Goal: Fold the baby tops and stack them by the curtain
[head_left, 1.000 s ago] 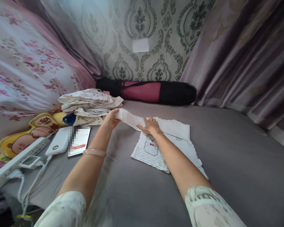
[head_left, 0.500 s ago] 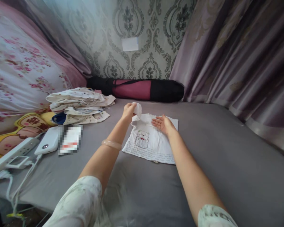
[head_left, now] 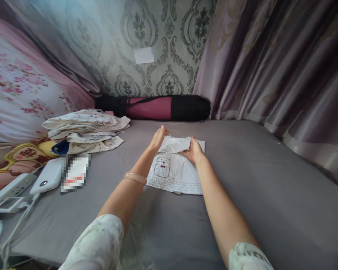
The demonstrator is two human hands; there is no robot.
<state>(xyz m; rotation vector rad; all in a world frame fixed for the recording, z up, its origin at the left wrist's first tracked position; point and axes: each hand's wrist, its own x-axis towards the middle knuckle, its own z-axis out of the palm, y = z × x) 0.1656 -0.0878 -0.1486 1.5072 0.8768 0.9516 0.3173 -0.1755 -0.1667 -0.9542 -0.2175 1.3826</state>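
A small white garment (head_left: pixel 174 168) with a bear print lies flat on the grey bed sheet (head_left: pixel 256 187). Its sleeve is folded across the top of it. My left hand (head_left: pixel 158 137) rests at the left end of that folded sleeve, fingers stretched out and together. My right hand (head_left: pixel 194 150) is closed on the right end of the sleeve, pinching the cloth. A pale bangle (head_left: pixel 135 177) sits on my left wrist.
A pile of folded light clothes (head_left: pixel 86 129) lies at the left. Nearer me are a white power bank (head_left: pixel 46 180), a phone (head_left: pixel 74 176) and a power strip (head_left: pixel 8 189). A black and pink rolled bag (head_left: pixel 154 107) lies along the wall. Curtains (head_left: pixel 270 67) hang on the right.
The sleeve that my left hand held stretched out to the left has been folded over onto the garment. My right hand turned from flat and open to gripping the sleeve. The camera shifted right.
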